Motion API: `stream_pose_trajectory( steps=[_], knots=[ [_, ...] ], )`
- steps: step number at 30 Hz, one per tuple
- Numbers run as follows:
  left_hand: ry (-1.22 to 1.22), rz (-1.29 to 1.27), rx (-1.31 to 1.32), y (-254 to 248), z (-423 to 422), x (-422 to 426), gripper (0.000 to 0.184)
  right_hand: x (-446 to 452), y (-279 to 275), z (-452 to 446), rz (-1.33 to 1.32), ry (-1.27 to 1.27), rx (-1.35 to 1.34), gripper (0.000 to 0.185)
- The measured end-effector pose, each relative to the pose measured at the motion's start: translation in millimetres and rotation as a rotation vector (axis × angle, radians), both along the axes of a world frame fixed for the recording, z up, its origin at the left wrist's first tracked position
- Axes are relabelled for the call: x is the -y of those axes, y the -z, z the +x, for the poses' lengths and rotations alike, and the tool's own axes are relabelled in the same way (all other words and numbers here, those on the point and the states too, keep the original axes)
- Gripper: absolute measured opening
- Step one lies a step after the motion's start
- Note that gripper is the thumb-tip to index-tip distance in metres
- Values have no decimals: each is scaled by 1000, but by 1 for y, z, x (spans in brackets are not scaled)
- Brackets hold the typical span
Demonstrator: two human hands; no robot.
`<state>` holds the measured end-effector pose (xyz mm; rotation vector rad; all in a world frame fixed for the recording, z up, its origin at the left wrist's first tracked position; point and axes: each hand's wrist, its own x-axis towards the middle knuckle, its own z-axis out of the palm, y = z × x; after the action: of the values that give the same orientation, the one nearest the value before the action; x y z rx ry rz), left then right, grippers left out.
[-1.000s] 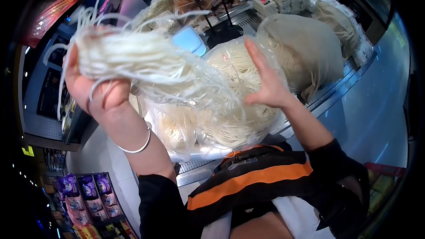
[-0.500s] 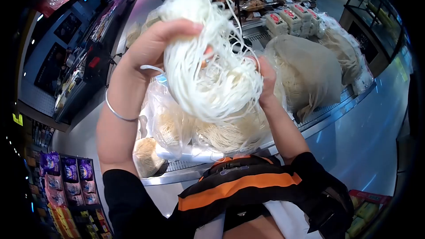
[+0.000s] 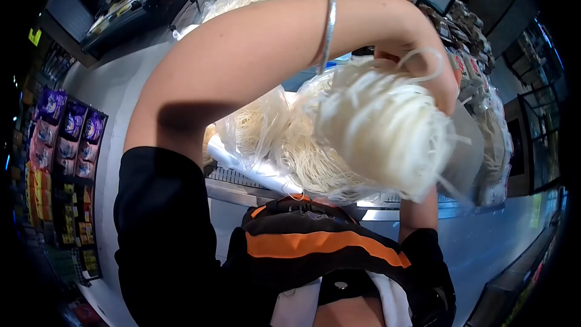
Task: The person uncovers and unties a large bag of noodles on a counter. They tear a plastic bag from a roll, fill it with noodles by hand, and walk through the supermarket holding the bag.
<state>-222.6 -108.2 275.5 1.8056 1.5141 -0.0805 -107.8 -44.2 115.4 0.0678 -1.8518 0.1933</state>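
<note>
One noodle bunch (image 3: 381,127) hung above the counter (image 3: 227,190) w/ L hand (image 3: 439,85) gripping it; R hand hidden, so couldn't tell its fingers. Noodle bags (image 3: 318,157) lay below; snacks (image 3: 74,120) stood across pale floor (image 3: 124,63), far L.

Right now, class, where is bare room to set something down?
Floor shows bare between the snack rack and left arm, and beside the right sleeve. The counter shows a narrow bare strip in front of the white roll; behind it, bagged noodles and the held noodle bundle crowd the view.
</note>
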Motion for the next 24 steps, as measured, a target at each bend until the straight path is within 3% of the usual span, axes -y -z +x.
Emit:
stream_pose_trajectory(
  steps=[1, 2, 3, 5, 6, 8, 9, 10, 12, 14, 15, 17, 18, 20, 24],
  knots=[
    [-14, 111, -22, -4, 0, 0, 45, 1, 3, -1, -8, 2, -1, 72],
    [-23, 196, -292, -20, -4, -4, 50, 0, 4, -2, -17, 4, -3, 72],
    [-236, 379, -156, -26, -17, 5, 60, 0, 4, -2, -25, 8, -6, 72],
    [-541, 901, 531, -14, -71, -11, 80, -4, 2, -1, -36, 17, -19, 71],
    [-521, 905, 551, 12, -83, -6, 80, -8, 0, 0, -40, 25, -26, 71],
    [-458, 1135, 936, 93, -108, -9, 74, -16, -11, 5, -47, 50, -52, 70],
    [-395, 1007, 1110, 145, -100, -5, 94, -19, -18, 10, -52, 66, -58, 70],
    [-419, 848, 1101, 190, -93, -3, 111, -24, -26, 13, -54, 77, -75, 70],
    [-456, 713, 1110, 248, -60, 17, 120, -30, -44, 20, -56, 98, -100, 69],
    [-456, 695, 1002, 265, -20, 29, 131, -35, -62, 24, -57, 109, -121, 69],
    [-472, 578, 979, 262, -5, 29, 127, -39, -73, 24, -57, 118, -134, 69],
    [-436, 786, 913, 253, 13, 22, 112, -44, -91, 22, -59, 118, -161, 68],
    [-432, 793, 923, 258, 21, 10, 112, -44, -97, 20, -63, 119, -167, 68],
    [-415, 780, 661, 276, 35, -16, 114, -49, -110, 16, -77, 120, -198, 67],
    [-462, 737, 806, 270, 43, -25, 100, -62, -144, 10, -105, 116, -258, 66]
  ],
)
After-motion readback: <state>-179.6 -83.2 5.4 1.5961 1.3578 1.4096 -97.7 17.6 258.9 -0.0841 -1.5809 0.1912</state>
